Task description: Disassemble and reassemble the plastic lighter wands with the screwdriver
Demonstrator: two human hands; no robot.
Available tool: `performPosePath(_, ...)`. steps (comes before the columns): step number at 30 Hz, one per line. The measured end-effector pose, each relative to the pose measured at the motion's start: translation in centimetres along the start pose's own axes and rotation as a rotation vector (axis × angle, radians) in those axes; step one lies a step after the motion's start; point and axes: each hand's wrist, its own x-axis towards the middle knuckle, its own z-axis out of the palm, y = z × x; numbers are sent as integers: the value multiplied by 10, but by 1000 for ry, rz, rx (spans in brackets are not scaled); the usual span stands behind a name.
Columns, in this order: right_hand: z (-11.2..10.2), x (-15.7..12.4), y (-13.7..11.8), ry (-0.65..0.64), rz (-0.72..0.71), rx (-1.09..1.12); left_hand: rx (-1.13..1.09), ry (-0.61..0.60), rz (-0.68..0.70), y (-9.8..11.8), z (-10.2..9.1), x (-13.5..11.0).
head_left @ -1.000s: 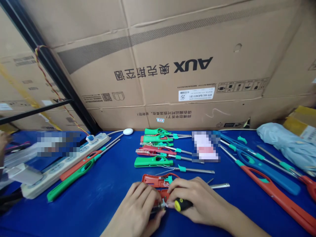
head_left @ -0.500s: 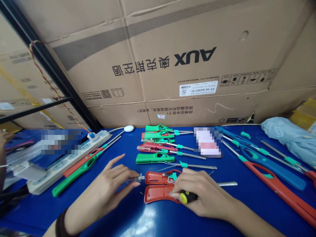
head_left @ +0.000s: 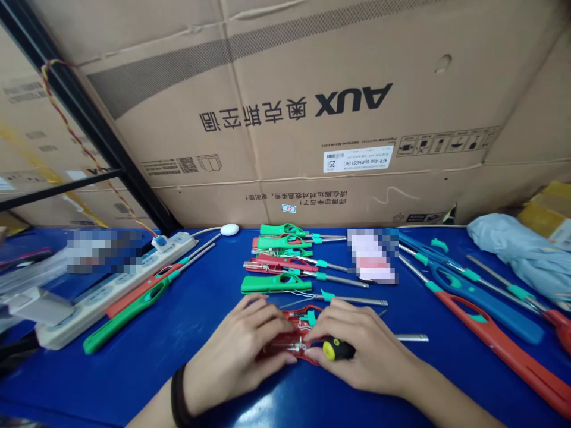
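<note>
Both hands down on the opened red plastic lighter shell [head_left: 298,318] near the front edge of the blue worktop [head_left: 200,321], about mid-width: left hand [head_left: 243,351] flat with fingers together, pressing the shell steady, right hand [head_left: 363,348] curled shut around a black screwdriver with a yellow butt [head_left: 335,349], tip hidden at the shell. Free room left of the hands; behind, 1 row of green and red lighter halves [head_left: 279,264]; right, long red and blue lighters [head_left: 486,315].
</note>
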Motion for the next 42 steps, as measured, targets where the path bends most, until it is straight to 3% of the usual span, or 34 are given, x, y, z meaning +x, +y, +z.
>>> performPosePath(3, 1, -1, 3, 97, 32, -22, 0, 56, -4, -13, -4, 10)
performPosePath(7, 2, 1, 10, 173, 131, -133, 22, 3, 2, -20, 0, 28)
performPosePath(13, 3, 3, 14, 59, 293, -245, 14, -39, 26, -14, 11, 41)
performPosePath(24, -7, 0, 16, 7, 269, -184, -71, -3, 15, -23, 15, 35)
performPosePath(32, -9, 1, 18, 119, 255, -153, -137, 110, -119, -8, 26, 33)
performPosePath(42, 5, 2, 22, 221, 177, -271, -168, 227, -69, -8, 38, 32)
